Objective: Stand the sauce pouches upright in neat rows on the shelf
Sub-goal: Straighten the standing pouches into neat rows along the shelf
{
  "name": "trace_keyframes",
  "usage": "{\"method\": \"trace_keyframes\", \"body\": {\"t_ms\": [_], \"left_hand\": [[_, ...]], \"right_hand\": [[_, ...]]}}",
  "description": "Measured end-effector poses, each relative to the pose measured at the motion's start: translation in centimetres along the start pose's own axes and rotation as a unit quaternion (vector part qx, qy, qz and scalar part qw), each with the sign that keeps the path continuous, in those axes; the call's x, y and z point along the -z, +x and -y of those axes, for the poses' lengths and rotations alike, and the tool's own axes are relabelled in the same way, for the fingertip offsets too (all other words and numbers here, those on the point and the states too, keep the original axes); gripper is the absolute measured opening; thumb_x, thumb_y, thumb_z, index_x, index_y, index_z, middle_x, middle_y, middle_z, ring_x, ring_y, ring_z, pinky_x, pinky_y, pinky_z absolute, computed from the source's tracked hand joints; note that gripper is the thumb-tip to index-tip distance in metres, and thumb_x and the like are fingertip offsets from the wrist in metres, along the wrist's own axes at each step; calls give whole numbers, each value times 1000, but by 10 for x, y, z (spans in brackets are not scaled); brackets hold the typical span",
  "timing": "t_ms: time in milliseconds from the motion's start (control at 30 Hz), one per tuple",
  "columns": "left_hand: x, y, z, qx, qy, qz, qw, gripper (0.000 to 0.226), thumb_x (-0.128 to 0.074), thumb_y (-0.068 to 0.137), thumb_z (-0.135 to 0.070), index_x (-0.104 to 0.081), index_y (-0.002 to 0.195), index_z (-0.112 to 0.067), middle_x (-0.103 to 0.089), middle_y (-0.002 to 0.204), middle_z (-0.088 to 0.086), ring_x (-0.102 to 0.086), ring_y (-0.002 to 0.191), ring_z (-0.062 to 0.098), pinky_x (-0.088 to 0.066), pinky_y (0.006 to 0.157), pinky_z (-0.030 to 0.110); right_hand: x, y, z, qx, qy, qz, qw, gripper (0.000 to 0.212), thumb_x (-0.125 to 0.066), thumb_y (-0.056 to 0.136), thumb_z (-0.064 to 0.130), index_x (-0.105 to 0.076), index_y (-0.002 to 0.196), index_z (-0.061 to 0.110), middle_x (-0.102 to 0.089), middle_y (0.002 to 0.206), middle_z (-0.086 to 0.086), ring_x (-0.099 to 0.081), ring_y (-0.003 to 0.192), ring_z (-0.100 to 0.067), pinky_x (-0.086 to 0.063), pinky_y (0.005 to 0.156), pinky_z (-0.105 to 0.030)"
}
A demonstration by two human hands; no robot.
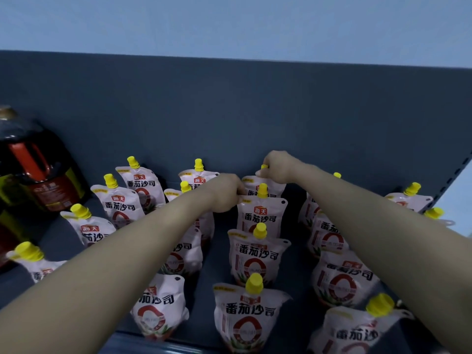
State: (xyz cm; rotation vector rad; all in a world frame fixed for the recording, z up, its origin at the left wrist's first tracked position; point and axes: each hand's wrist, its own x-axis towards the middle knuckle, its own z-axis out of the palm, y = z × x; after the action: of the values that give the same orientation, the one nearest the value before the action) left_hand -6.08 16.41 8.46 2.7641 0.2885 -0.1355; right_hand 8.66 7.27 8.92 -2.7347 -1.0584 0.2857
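Observation:
Several white sauce pouches with yellow caps and red labels stand in rows on the dark blue shelf [219,254]. My right hand [277,167] pinches the yellow spout of the rearmost pouch [265,186] in the middle row, close to the back panel. My left hand [226,192] grips the top left corner of the second pouch [260,215] in that row, just in front. Two more pouches [258,254] stand in front of these. Both forearms cross over the rows and hide parts of the pouches beneath them.
Large dark bottles with red handles and labels [38,169] stand at the shelf's left end. The dark back panel [229,111] rises behind the rows. A slotted upright [457,172] bounds the shelf on the right. Bare gaps run between the rows.

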Motion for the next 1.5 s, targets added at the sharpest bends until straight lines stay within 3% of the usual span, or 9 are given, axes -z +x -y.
{"method": "trace_keyframes", "body": {"t_ms": [267,567,667,867,1033,1133,1267,1400,1500], "left_hand": [[12,-8,1,-19,-12,-50,998,30,-51,91,-8,-64,119,-10,-64,122,7,-58,112,22,-46,89,26],[25,-29,-35,-126,-120,-122,977,23,-53,89,-9,-69,105,-12,-68,103,2,-64,87,15,-52,77,26],[21,-38,-62,-189,-133,-100,968,17,-57,88,-12,-70,99,-15,-62,81,-8,-54,67,0,-43,59,12],[-4,-58,-105,-281,-94,15,955,21,-63,87,-25,-71,103,-14,-61,77,-8,-53,68,2,-41,62,12],[-18,-76,-120,-290,-50,113,949,33,-62,86,-39,-68,109,-15,-69,105,0,-62,96,13,-48,80,23],[-28,-81,-127,-283,1,157,946,38,-66,83,-37,-65,115,-17,-68,110,-3,-61,100,11,-48,86,25],[-44,-81,-136,-266,42,179,946,33,-62,87,-23,-64,120,-15,-67,116,-2,-61,103,13,-48,93,28],[-56,-79,-142,-229,29,185,955,22,-55,90,-13,-69,106,-9,-63,88,-4,-56,76,10,-46,67,18],[-60,-80,-145,-196,-5,177,964,22,-53,91,-9,-71,103,-12,-56,71,-17,-54,64,4,-52,67,21]], "right_hand": [[19,-24,3,-5,3,-59,998,36,-63,90,34,-64,85,-2,-61,82,-11,-57,79,-29,-46,64,-32],[46,-92,-14,-60,11,-141,988,26,-67,87,28,-70,106,11,-69,113,-12,-63,105,-28,-50,88,-32],[49,-128,-26,-95,10,-148,984,26,-68,86,25,-72,107,10,-71,113,-11,-63,107,-26,-48,89,-29],[39,-183,-53,-161,10,-131,978,26,-70,84,25,-73,107,13,-72,109,-7,-64,104,-23,-49,90,-29],[33,-204,-61,-145,59,-51,986,22,-72,84,18,-72,105,13,-68,88,2,-60,87,-14,-46,77,-23],[28,-202,-59,-133,29,55,989,32,-76,79,19,-71,111,17,-70,97,4,-61,95,-16,-46,94,-26],[9,-193,-63,-107,-28,91,990,31,-72,82,20,-70,113,18,-68,104,0,-56,93,-15,-42,81,-24],[3,-191,-70,-70,-35,88,993,22,-70,84,20,-75,106,20,-65,94,2,-56,89,-16,-43,71,-23],[3,-190,-73,-48,-44,92,994,25,-70,84,23,-74,109,22,-69,103,2,-60,95,-19,-44,77,-26]]}}
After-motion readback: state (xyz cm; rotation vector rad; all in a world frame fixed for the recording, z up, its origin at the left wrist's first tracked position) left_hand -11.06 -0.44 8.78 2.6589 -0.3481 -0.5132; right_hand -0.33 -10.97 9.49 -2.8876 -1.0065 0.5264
